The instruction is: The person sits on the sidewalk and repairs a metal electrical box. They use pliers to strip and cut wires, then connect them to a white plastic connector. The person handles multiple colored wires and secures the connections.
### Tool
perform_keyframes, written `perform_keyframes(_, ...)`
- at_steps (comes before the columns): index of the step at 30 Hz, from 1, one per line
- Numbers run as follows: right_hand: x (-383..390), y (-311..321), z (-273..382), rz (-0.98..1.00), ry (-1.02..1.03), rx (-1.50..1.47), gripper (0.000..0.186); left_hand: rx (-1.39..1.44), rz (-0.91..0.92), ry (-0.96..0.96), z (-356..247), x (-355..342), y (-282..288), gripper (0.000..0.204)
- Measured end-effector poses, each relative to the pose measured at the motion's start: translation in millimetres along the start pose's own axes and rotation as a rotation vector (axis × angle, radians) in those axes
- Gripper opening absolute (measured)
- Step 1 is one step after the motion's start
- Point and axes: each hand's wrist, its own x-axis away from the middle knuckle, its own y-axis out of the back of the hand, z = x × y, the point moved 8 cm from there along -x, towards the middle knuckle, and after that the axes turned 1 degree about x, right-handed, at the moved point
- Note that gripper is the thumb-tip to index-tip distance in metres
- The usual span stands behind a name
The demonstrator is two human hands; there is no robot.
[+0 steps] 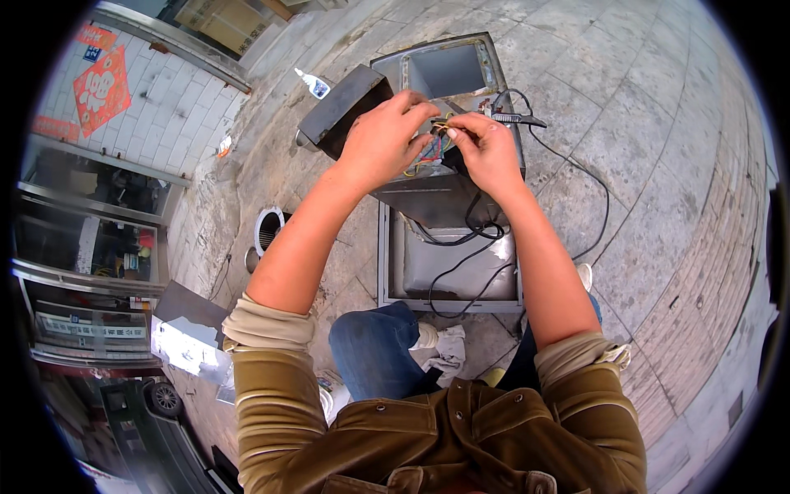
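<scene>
A dark metal appliance casing (428,202) stands in front of me with coloured wires (429,156) coming out of its top opening. My right hand (490,151) pinches a thin yellow wire (445,125) between thumb and forefinger. From the other side, my left hand (385,136) is curled in against the same wires, its thumb and fingertips around them. Exactly which strands it holds is partly hidden. A black open box-shaped metal part (341,107) sits just left of my left hand.
Behind the wires is a rusty-edged metal frame (448,70). Black cable (605,193) loops over the paving to the right, and a grey metal tray (453,259) lies nearer me. A white squeeze bottle (313,85) and a round metal part (268,228) are on the left.
</scene>
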Motion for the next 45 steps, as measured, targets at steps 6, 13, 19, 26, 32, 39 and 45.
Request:
perform_keyframes(6, -1, -4, -3, 0.066, -0.024, -0.075, 0.012, -0.122, -0.017, -0.300, -11, -1, -10, 0.014)
perform_keyframes(13, 6, -3, 24, 0.048, 0.239, 0.149, 0.008, 1.409, 0.515, 0.962, 48, 31, -85, 0.016)
perform_keyframes(19, 2, 2, 4, 0.039, 0.073, 0.047, 0.013, 0.224, 0.081, 0.114, 11, 4, -9, 0.018)
perform_keyframes(26, 1, -2, 3, 0.121, 0.068, -0.034, 0.012, -0.168, 0.041, -0.406, -13, 3, -8, 0.014)
perform_keyframes(32, 4, -1, 13, 0.105, 0.159, 0.126, 0.012, 1.183, 0.427, 0.778, 40, 28, -76, 0.010)
perform_keyframes(39, 2, 1, 7, 0.100, 0.089, 0.045, 0.012, 0.216, 0.137, 0.231, 13, 18, -12, 0.022)
perform_keyframes(45, 1, -4, 2, 0.197, 0.052, -0.036, 0.012, -0.194, -0.062, -0.354, -19, 14, -3, 0.017)
